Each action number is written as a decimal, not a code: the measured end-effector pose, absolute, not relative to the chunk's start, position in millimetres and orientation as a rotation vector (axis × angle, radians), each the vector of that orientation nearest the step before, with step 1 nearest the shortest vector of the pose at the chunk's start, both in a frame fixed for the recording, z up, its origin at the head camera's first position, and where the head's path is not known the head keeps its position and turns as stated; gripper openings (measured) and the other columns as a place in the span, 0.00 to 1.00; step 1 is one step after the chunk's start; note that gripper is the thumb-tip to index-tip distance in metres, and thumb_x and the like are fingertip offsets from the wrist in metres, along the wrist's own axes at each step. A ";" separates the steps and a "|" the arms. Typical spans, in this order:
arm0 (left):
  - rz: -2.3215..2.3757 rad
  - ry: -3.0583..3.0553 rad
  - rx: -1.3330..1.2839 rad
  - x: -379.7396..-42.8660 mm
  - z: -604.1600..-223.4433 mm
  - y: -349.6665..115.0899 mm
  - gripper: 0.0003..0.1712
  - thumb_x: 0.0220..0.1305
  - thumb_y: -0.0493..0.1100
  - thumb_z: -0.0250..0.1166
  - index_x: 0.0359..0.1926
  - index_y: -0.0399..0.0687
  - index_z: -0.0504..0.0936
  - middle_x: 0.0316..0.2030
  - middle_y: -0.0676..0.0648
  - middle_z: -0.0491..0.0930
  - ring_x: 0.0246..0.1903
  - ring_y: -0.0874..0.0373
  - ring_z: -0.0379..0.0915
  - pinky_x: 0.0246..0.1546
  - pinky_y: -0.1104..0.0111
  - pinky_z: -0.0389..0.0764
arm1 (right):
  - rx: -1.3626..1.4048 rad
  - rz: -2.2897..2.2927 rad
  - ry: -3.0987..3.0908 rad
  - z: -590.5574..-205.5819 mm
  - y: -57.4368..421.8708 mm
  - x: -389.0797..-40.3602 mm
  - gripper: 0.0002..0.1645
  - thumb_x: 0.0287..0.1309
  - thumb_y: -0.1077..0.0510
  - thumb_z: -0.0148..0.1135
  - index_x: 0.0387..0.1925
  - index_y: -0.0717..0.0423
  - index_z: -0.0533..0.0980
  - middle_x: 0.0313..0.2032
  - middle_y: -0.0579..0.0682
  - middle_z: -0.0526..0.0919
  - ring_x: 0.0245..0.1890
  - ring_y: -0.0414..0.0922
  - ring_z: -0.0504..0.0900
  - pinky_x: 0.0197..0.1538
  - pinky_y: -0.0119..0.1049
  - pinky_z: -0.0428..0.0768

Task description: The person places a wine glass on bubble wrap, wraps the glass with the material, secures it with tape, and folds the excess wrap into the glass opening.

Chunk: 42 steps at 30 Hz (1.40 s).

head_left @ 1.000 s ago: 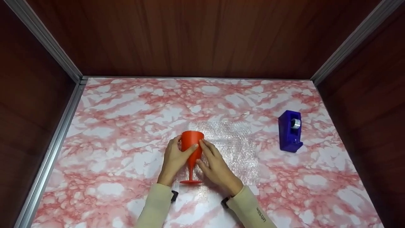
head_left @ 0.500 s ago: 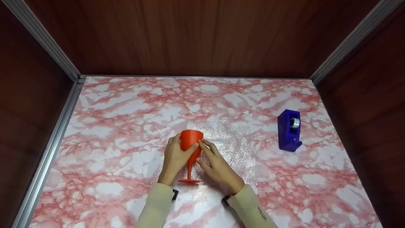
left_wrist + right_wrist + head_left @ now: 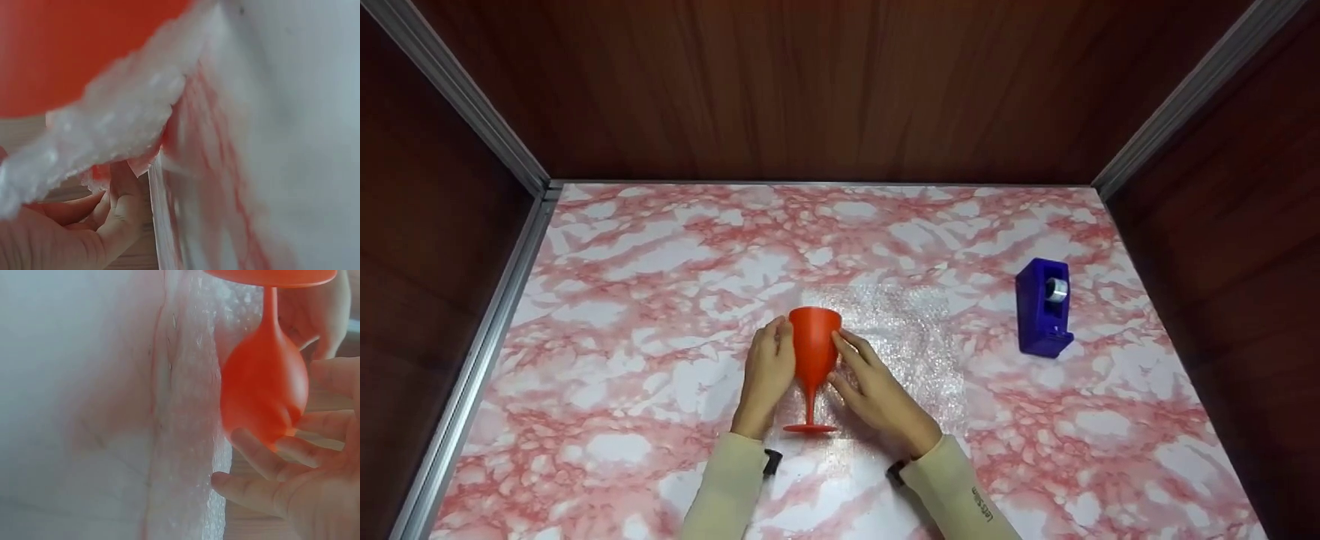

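Note:
An orange goblet [image 3: 814, 349] lies on its side on a sheet of bubble wrap [image 3: 907, 352], its foot toward the person. Beside the bowl's left side is my left hand [image 3: 769, 367]; in the left wrist view its fingers [image 3: 121, 216] curl at a raised strip of the bubble wrap [image 3: 112, 118] that stands against the goblet. My right hand [image 3: 881, 390] has its fingers spread and fairly straight, and touches the right side of the bowl. Close up in the right wrist view, its fingertips [image 3: 242, 439] reach the bowl [image 3: 264, 382].
A purple tape dispenser [image 3: 1042, 311] with a clear roll stands to the right of the wrap. Pink-and-white marbled covering spreads over the table [image 3: 660, 300]. Dark wood panels [image 3: 825, 90] with metal edge rails [image 3: 472, 352] close in the back and sides.
The left thumb has come off the front of the bowl, and the left hand now lies along the goblet's left side. The right hand and the goblet have hardly moved.

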<state>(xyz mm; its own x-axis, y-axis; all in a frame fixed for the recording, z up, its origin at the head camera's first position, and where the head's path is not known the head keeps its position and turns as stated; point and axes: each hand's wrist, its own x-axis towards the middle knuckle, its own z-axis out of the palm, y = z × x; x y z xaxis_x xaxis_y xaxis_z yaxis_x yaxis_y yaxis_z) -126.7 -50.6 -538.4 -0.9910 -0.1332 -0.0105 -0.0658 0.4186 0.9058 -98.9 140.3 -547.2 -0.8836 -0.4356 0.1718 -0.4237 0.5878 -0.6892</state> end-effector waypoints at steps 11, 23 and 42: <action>-1.651 -2.557 0.020 -128.4 -543.7 -59.3 0.22 0.68 0.27 0.50 0.60 0.34 0.78 0.52 0.38 0.78 0.56 0.42 0.73 0.59 0.50 0.70 | -0.739 -1.238 2.802 -546.5 144.2 -99.1 0.35 0.73 0.53 0.56 0.74 0.62 0.60 0.72 0.56 0.61 0.68 0.52 0.67 0.65 0.47 0.69; -1.700 -2.485 0.025 -128.8 -550.4 -60.8 0.29 0.59 0.22 0.54 0.59 0.41 0.81 0.50 0.42 0.81 0.47 0.49 0.78 0.51 0.56 0.75 | -0.700 -1.225 2.759 -543.8 144.8 -96.9 0.37 0.74 0.51 0.54 0.76 0.62 0.56 0.76 0.53 0.54 0.73 0.50 0.59 0.70 0.44 0.61; -1.793 -2.483 0.031 -127.9 -548.2 -59.7 0.27 0.63 0.25 0.56 0.61 0.43 0.80 0.52 0.40 0.82 0.46 0.47 0.83 0.46 0.54 0.81 | -0.678 -1.253 2.703 -543.2 146.2 -95.6 0.44 0.71 0.50 0.59 0.79 0.53 0.50 0.76 0.55 0.53 0.72 0.54 0.60 0.68 0.54 0.64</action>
